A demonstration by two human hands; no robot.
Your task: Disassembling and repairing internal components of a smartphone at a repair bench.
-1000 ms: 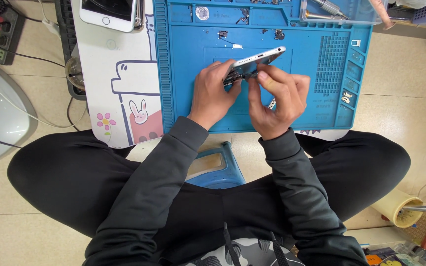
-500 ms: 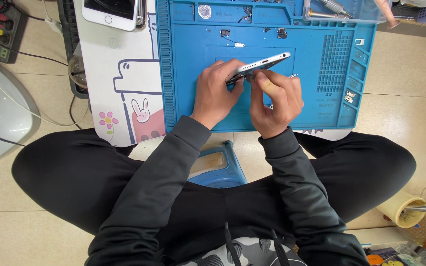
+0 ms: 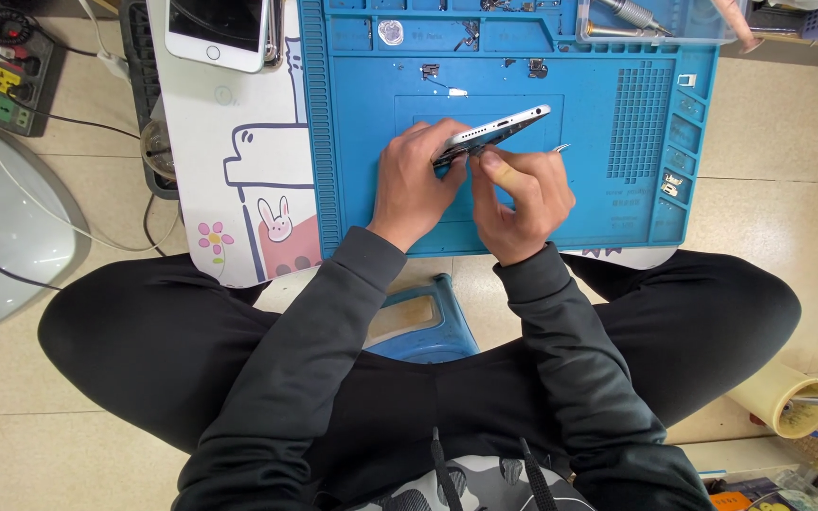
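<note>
The phone (image 3: 499, 130) was held on edge, tilted, above the middle of the blue mat (image 3: 352, 142), its silver rim with the port holes facing up. The left hand (image 3: 416, 180) had its fingers clamped on the phone's lower left end. The right hand (image 3: 521, 194) sat just beside it, fingers pinched together at the phone's edge over a thin metal tool (image 3: 559, 148) whose tip showed past the knuckles; the hands hid the joint itself.

Small screws and parts (image 3: 431, 71) lay loose on the mat above the hands, well apart from them. A second phone (image 3: 217, 28), white, lay face up on the counter (image 3: 210, 123) left of the mat. A clear tray (image 3: 655, 24) with a screwdriver stood at the mat's top right corner. A power strip (image 3: 7, 80) sat on the floor far left, and a tape roll (image 3: 778, 397) at lower right.

The counter bore a cartoon print with a rabbit and a pink flower, near its front left edge.
</note>
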